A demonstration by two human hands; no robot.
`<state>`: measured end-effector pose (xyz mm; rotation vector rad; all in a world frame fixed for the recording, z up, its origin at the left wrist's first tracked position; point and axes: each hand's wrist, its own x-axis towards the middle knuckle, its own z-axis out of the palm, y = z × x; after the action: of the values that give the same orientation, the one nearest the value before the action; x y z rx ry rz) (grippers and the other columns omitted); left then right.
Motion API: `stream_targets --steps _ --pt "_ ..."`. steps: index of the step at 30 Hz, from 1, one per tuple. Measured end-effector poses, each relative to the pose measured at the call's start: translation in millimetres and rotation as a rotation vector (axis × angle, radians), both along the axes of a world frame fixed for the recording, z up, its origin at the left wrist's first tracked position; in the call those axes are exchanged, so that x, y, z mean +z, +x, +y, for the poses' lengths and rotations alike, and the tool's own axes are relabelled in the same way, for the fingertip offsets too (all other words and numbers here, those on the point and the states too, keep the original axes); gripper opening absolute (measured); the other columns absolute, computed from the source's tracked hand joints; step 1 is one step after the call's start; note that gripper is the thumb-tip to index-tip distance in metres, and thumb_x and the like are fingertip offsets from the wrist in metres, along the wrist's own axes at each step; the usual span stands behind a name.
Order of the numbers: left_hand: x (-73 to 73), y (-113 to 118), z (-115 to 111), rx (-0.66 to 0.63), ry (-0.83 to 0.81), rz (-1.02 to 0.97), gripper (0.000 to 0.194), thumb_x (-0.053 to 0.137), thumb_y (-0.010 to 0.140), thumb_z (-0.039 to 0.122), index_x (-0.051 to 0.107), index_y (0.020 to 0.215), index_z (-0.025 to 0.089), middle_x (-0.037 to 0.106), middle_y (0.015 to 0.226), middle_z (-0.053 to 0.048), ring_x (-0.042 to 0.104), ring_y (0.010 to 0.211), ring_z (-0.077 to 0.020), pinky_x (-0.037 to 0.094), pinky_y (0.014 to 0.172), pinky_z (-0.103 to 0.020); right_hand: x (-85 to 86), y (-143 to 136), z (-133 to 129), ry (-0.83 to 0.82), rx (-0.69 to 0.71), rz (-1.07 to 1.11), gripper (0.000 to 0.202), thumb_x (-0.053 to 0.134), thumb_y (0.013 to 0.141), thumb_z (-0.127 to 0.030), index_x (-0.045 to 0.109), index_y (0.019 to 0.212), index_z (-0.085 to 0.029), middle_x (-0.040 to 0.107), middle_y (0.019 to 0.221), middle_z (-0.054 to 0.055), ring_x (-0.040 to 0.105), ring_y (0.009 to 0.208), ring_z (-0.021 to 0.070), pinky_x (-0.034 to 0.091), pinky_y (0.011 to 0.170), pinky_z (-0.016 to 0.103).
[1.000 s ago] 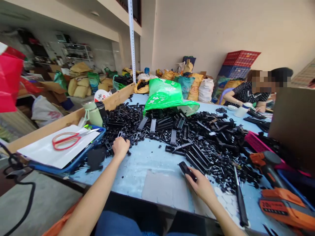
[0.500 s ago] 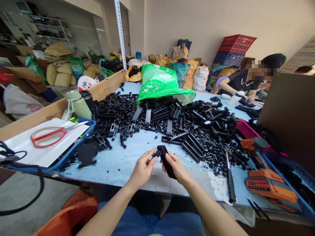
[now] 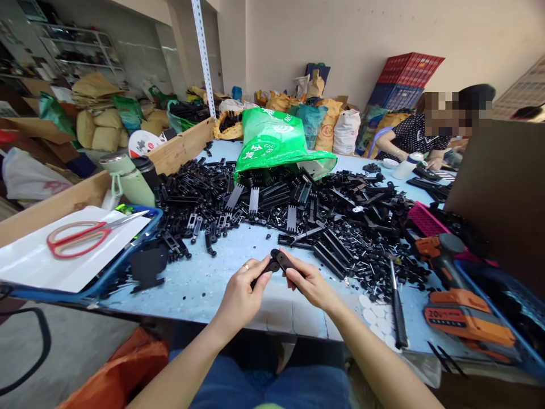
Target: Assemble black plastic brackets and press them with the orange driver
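Note:
Above the near part of the blue work surface, my left hand [image 3: 243, 288] and my right hand [image 3: 314, 284] meet fingertip to fingertip. Closed in my right hand is a long black plastic arm piece [image 3: 284, 259] with a rounded end. My left hand pinches a smaller black plastic piece [image 3: 273, 265] against that end. The two pieces touch at their rounded tips; fingers cover much of both, so I cannot tell whether they are joined. Just beyond lies a wide heap of black plastic parts [image 3: 204, 193], with loose screws [image 3: 378, 250] mixed in at the right.
A green bag [image 3: 272, 142] spills parts at the back. Red-handled scissors [image 3: 79, 237] lie on a white sheet over a blue tray [image 3: 151, 222] at left. To the right are a hammer [image 3: 398, 312], white discs [image 3: 377, 318] and an orange cordless drill [image 3: 464, 318]. Another person [image 3: 409, 142] sits beyond.
The long arm piece has turned in my right hand, and its lower end is now hidden by the hand. The smaller piece has swung with my left fingers. The view has shifted slightly.

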<state>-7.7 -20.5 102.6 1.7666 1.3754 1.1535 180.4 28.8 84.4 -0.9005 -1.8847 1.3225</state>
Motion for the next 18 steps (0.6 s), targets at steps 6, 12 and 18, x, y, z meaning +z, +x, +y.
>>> stream_targets --steps 6,12,18 --pt "-13.5 27 -5 0.231 0.169 -0.053 0.037 0.039 0.091 0.024 0.049 0.126 0.021 0.057 0.106 -0.009 0.056 0.097 -0.0191 0.047 0.082 -0.031 -3.2 -14 -11 0.138 -0.159 0.012 0.049 0.042 0.091 -0.037 0.034 0.138 -0.026 0.057 0.095 0.005 0.048 0.059 0.0099 0.048 0.06 0.027" --pt "-19.2 11 5 0.048 0.258 0.003 0.037 0.039 0.091 0.022 0.048 0.127 0.021 0.057 0.102 -0.01 0.056 0.091 -0.0178 0.048 0.079 -0.031 7.1 -7 -10 0.324 -0.107 -0.169 0.05 0.043 0.09 -0.037 0.035 0.138 -0.024 0.056 0.112 0.009 0.054 0.094 0.02 0.044 0.087 0.037" --pt "-12.3 -14 16 -0.101 0.286 0.061 0.037 0.043 0.089 0.019 0.05 0.126 0.019 0.058 0.102 -0.009 0.057 0.088 -0.0159 0.048 0.076 -0.029 13.9 -6 -4 0.374 -0.005 -0.249 0.052 0.043 0.09 -0.037 0.032 0.139 -0.024 0.058 0.105 0.009 0.055 0.09 0.02 0.046 0.084 0.037"
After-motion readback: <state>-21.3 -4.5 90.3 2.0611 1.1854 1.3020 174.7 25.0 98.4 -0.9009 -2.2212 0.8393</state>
